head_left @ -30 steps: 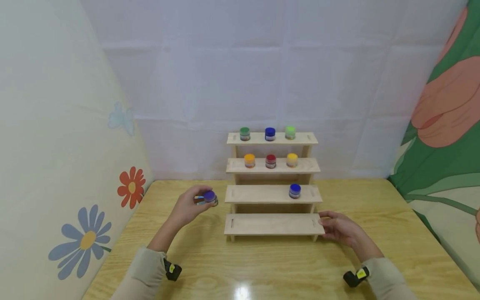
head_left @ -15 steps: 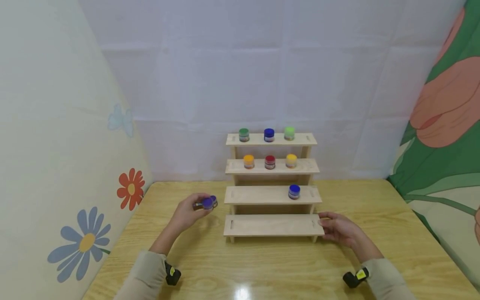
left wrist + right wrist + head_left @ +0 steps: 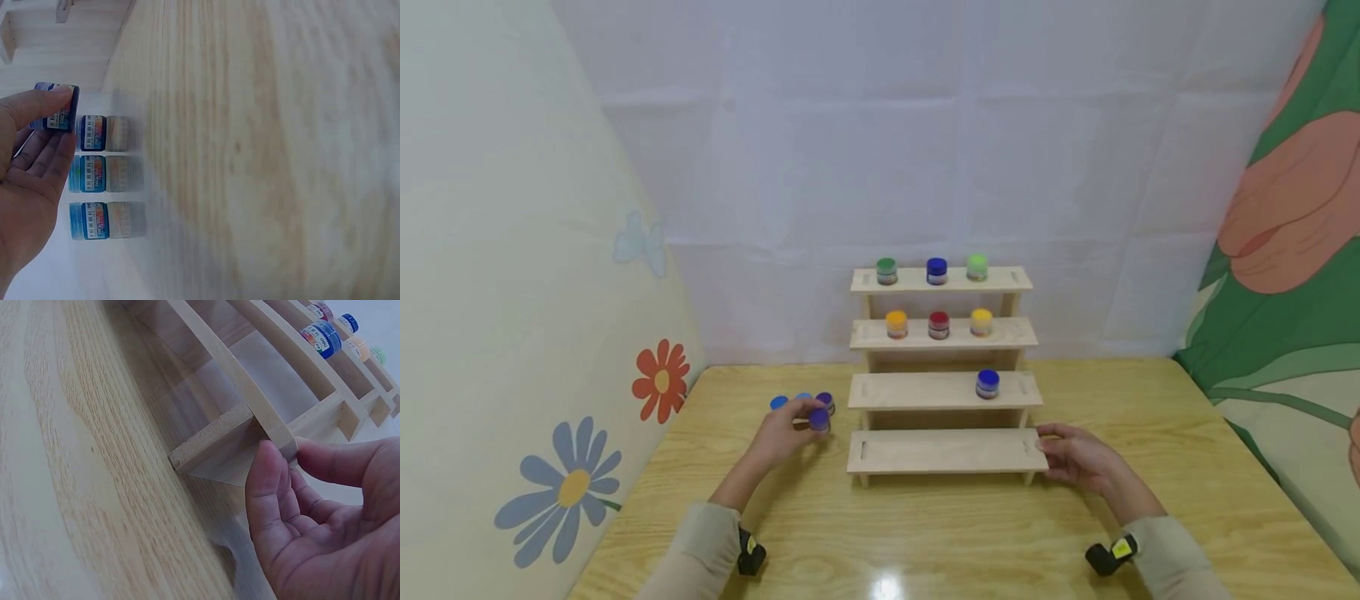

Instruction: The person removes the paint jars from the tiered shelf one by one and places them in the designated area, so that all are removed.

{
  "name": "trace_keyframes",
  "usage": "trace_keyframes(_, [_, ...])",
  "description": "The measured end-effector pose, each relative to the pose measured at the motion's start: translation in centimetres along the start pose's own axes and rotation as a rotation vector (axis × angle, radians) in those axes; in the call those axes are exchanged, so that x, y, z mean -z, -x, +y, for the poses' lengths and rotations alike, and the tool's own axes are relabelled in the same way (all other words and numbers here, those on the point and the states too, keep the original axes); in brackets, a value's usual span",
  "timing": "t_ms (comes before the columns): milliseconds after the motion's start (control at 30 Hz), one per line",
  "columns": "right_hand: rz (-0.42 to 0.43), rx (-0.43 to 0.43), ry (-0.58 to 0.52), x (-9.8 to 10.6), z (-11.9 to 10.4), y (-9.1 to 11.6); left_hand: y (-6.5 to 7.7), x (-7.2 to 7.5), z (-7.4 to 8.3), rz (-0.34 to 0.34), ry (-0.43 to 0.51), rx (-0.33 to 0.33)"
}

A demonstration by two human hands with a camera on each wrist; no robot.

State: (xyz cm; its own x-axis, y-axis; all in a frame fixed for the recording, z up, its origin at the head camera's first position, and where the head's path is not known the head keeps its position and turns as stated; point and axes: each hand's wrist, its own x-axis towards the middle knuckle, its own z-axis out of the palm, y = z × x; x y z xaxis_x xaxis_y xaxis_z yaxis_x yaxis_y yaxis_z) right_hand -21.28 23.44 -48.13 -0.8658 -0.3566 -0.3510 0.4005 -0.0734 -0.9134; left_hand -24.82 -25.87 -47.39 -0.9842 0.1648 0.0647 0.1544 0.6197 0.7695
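The left hand (image 3: pixel 784 432) pinches a small round paint jar with a purple lid (image 3: pixel 819 419), thumb and fingers closed about its side. The left wrist view shows the jar raised off the wood-grained worktop (image 3: pixel 970 533), lid up and close to upright. Just beyond it, standing in a row on the worktop, are a jar with a dark purple lid (image 3: pixel 825 403) and two blue-lidded jars (image 3: pixel 779 402), the latter partly hidden by the hand in the head view.

The right hand (image 3: pixel 1078 457) grips the right end of the lowest step (image 3: pixel 946 452) of a pale wooden four-tier stand (image 3: pixel 1018 332), thumb and forefinger pinching the board's edge, which probably steadies it.

The two upper tiers carry three jars each: green, dark blue and light green lids on top, orange, dark red and yellow below. The third step down (image 3: pixel 925 390) bears a single jar with a blue lid (image 3: pixel 987 384) near its right end.

The step in hand looks like carrying one jar from the worktop row to the stand. The next move seems to call for lifting it rightward over the front board and lowering it level beside the lone jar, with the left grip firm and the right hand bracing the stand.
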Motion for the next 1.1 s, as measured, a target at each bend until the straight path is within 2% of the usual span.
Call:
trace_keyframes(767, [0.001, 0.001, -0.007, 0.1, 0.3, -0.1, -0.4, -1.3, 0.0, -0.037, -0.106, 0.088])
trace_keyframes(1100, [-0.003, 0.003, -0.020, 0.3, 0.3, -0.2, -0.5, -1.2, 0.2, -0.038, -0.104, 0.069])
